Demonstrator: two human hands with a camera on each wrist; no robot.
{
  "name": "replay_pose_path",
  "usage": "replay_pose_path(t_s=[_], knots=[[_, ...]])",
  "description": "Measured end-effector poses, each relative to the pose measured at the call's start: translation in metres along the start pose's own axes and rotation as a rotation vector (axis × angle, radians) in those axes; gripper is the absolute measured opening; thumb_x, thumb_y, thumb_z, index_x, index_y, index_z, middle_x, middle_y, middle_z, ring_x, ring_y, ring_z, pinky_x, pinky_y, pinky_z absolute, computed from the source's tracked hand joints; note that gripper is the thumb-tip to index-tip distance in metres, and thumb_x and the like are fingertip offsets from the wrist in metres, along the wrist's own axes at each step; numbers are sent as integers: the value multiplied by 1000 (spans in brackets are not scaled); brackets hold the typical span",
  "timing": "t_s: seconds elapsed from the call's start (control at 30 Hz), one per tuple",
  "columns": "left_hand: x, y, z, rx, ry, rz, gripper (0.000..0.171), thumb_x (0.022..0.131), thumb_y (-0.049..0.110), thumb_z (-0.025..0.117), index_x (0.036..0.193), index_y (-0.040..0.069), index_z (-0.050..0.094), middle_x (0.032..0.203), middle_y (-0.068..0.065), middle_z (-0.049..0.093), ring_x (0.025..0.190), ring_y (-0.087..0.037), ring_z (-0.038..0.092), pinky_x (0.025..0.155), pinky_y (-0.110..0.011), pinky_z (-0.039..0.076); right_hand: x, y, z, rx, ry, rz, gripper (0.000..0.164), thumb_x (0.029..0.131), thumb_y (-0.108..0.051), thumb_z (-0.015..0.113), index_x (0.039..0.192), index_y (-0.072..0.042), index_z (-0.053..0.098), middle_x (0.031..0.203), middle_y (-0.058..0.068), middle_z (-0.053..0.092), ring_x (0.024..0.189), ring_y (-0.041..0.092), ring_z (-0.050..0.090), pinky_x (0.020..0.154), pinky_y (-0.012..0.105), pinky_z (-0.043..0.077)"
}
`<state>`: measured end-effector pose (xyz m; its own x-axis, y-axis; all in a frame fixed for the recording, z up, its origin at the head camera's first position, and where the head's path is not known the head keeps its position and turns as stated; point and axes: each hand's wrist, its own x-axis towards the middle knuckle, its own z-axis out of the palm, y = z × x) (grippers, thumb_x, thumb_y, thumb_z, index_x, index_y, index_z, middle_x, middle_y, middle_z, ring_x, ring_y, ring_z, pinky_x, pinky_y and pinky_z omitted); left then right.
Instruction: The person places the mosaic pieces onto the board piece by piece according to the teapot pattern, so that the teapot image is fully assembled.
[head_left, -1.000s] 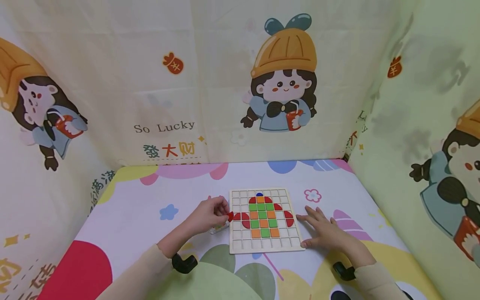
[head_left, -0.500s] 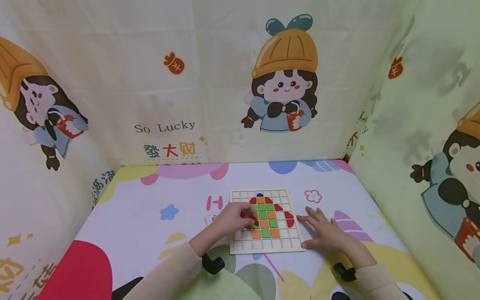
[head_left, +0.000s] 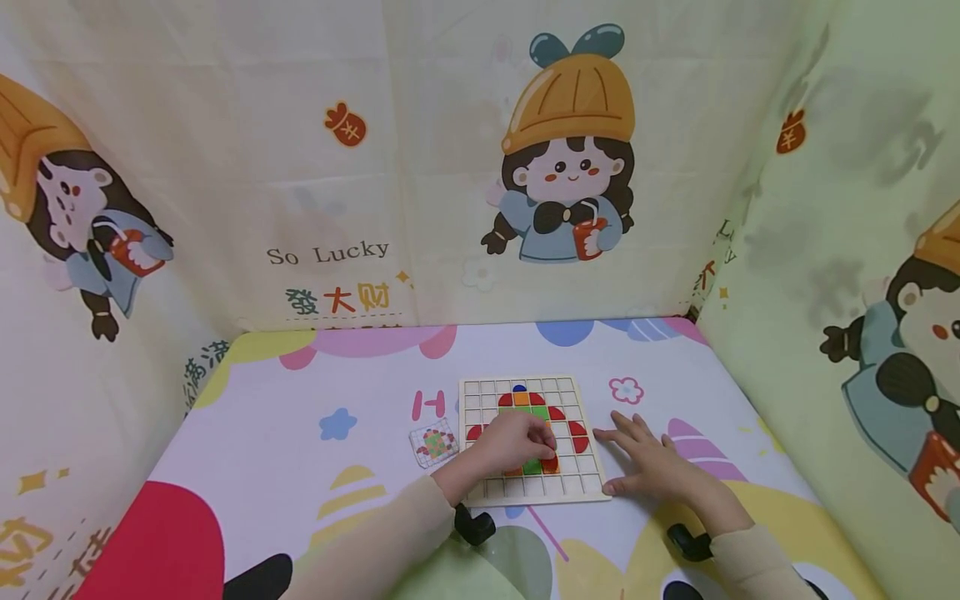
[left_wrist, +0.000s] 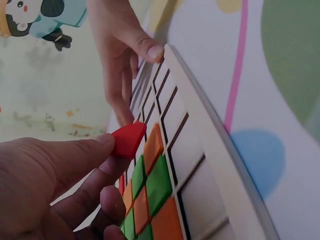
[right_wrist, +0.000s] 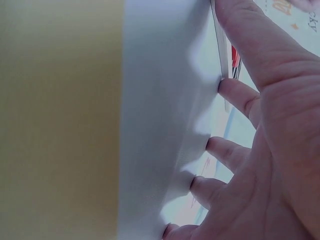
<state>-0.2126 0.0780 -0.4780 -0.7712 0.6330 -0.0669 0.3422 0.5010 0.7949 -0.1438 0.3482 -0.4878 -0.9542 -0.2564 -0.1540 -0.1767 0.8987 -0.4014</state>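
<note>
My left hand (head_left: 513,442) reaches over a wooden grid board (head_left: 588,484) and pinches a red tile (left_wrist: 129,140) between thumb and forefinger. The tile is held close over the board's lower right part, near an orange tile (left_wrist: 154,141). Green tiles (left_wrist: 159,184) and more orange ones fill the middle squares, with red rounded tiles (head_left: 578,437) around them and a blue piece (head_left: 519,388) at the top. At the board's right edge rests my right hand (head_left: 648,458), fingers spread, its thumb at the near right corner. The left hand hides part of the pattern.
Left of the board lies a small pattern card (head_left: 435,443) with a similar coloured picture. A printed cloth (head_left: 285,433) covers the table, and printed curtains (head_left: 442,183) enclose it at the back and both sides.
My left hand has moved right with the red tile, from the board's left edge across to its lower right part. The pattern card now shows fully. The right hand has stayed put.
</note>
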Motion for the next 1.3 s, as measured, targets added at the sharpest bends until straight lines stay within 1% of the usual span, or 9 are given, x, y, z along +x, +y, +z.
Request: replay_pose_path(t_s=[0.13,0.27,0.4,0.53,0.67,0.83,1.0,1.13,1.3], knots=[[11,9,12,89,-14,6,7,92,21,78,86,24,78,76,17,67,78,-1,56,72,-21,47,-2,-1,-1,7,-3,1,86,76,-53,86,149,-21,54,166,25,28,150,61,16,102,89,16],[20,17,21,164,-21,5,4,92,24,78,89,26,79,79,20,67,81,-1,55,73,-20,47,-3,-2,-3,21,-9,-3,86,76,-53,85,150,-21,54,166,25,27,150,61,15,102,89,16],[26,21,25,246,-30,26,4,93,24,78,94,25,82,83,20,70,82,-1,54,74,-19,47,-2,-2,-1,23,-6,-9,86,77,-53,85,150,-21,54,166,24,27,150,61,15,102,89,15],[29,22,26,330,-53,69,7,94,23,77,96,25,83,87,20,71,85,-1,55,78,-18,48,-1,0,1,17,1,-8,86,77,-54,85,149,-21,54,166,24,28,150,60,15,102,89,15],[29,21,27,379,-72,103,9,95,24,76,98,27,84,90,20,70,91,-1,56,83,-18,49,0,2,1,12,3,3,87,76,-55,85,150,-22,53,167,23,27,151,60,15,103,89,14],[28,17,28,385,-73,105,10,95,27,76,101,29,84,94,20,70,94,-2,57,86,-19,50,0,1,0,21,7,8,87,76,-55,85,150,-22,53,167,23,27,151,59,14,104,88,12],[26,15,24,425,-67,94,10,94,22,77,97,28,84,87,20,72,87,-1,59,79,-17,50,0,-1,1,21,9,10,87,76,-54,85,150,-22,54,167,23,27,151,59,14,105,88,12],[22,13,21,494,-44,115,8,92,23,78,91,28,85,82,20,69,82,0,56,71,-16,47,0,1,1,23,9,17,87,75,-54,85,150,-23,53,167,22,27,152,58,13,105,88,11],[17,8,17,514,-9,149,6,92,25,79,91,28,84,86,17,64,85,-1,52,73,-17,47,0,3,3,23,11,22,88,75,-55,85,150,-22,53,167,23,27,151,59,13,105,88,12]])
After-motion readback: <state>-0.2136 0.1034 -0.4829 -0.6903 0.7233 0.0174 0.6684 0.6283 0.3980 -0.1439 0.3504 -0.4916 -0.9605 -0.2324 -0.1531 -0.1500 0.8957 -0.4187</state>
